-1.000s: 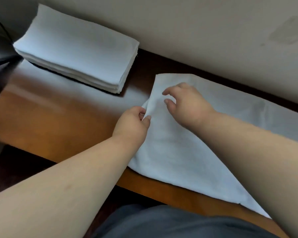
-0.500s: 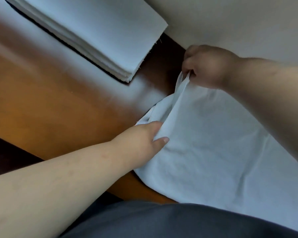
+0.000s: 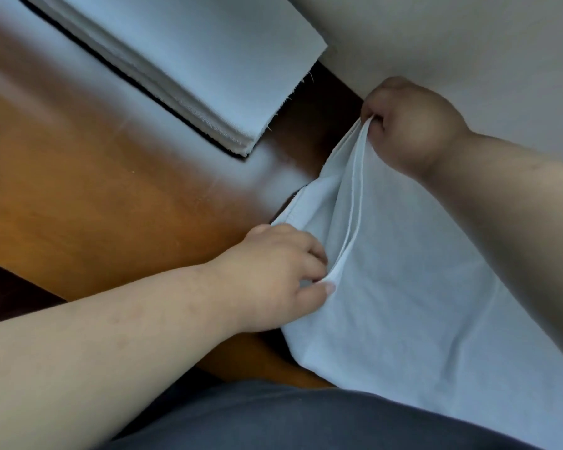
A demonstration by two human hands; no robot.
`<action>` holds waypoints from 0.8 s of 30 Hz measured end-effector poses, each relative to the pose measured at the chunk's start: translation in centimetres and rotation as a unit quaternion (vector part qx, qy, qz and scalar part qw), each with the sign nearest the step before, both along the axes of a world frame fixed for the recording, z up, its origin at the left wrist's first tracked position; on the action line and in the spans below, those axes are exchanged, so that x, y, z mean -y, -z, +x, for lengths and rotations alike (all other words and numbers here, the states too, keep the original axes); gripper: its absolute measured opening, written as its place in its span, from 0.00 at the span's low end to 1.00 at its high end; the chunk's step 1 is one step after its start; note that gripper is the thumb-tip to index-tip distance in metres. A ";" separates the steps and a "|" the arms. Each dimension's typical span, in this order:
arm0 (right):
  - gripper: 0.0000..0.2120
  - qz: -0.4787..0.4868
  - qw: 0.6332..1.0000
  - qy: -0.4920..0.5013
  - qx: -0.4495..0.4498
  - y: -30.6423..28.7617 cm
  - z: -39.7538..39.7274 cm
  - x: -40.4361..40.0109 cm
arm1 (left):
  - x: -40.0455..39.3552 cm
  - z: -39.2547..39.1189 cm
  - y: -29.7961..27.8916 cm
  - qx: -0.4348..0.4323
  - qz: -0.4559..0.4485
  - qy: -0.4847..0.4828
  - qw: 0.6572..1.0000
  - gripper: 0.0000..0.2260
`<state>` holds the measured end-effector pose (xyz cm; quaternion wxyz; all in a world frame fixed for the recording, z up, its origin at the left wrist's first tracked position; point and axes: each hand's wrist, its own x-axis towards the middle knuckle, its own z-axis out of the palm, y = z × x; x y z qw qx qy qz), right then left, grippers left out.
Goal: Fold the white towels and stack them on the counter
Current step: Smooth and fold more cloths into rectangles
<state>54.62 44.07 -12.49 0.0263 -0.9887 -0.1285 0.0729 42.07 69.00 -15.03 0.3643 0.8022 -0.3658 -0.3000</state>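
Head view: two hands, one loose towel (image 3: 420, 287), and one stack (image 3: 189, 56) of folded white towels whose layers are too fine to count at the frayed edge. The stack lies at the upper left on the wooden counter (image 3: 88, 190), against the pale wall (image 3: 436, 37) and well apart from both hands. The loose towel spreads over the right part of the counter, its near side hanging over the front edge toward the person's grey clothing (image 3: 290, 420). The right hand (image 3: 410, 125) is up by the wall, fingers closed in a pinch on the towel's far corner — the cloth rises from the counter to that grip in a taut, narrow peak, with two edges running side by side down from it. The left hand (image 3: 280, 274) sits lower, near the front of the counter, at the towel's left edge; its thumb and fingers are drawn together on a fold of the same edge, the thumb lying flat on top of the cloth. So the towel lies between the two hands and to the right of both, gripped at two points along its left edge, with the hem (image 3: 293, 212) showing just above the left hand's knuckles. Dark counter shows between stack and towel.
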 end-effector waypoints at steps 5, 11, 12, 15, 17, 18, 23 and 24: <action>0.12 0.027 0.997 0.073 0.005 0.6 -1.0 0.9 | 1.7 3.8 1.8 -0.191 -0.013 -0.388 0.901 0.19; 0.12 -0.004 0.993 0.120 -0.017 1.6 -0.1 0.3 | 2.3 5.4 1.7 -0.111 0.296 -0.115 0.942 0.18; 0.12 -0.015 0.992 0.123 -0.033 1.7 0.2 0.1 | 2.2 5.4 1.4 -0.111 0.319 -0.085 0.937 0.18; 0.11 -0.049 0.987 0.135 -0.077 2.0 0.9 -0.7 | 1.9 5.4 0.5 -0.138 0.339 -0.074 0.928 0.18; 0.12 -0.063 0.981 0.154 -0.097 2.1 1.1 -1.2 | 1.4 5.4 -0.1 -0.137 0.365 -0.053 0.919 0.17; 0.12 -0.068 0.981 0.153 -0.102 2.1 1.1 -1.5 | 1.1 5.3 -0.4 -0.135 0.380 -0.035 0.914 0.17; 0.15 -0.046 0.975 0.159 -0.148 2.2 1.5 -2.5 | 0.5 4.5 -0.7 -0.120 0.391 -0.019 0.913 0.15; 0.15 0.007 0.971 0.192 -0.139 2.0 1.8 -2.6 | 0.4 4.2 -0.5 -0.116 0.388 -0.030 0.914 0.15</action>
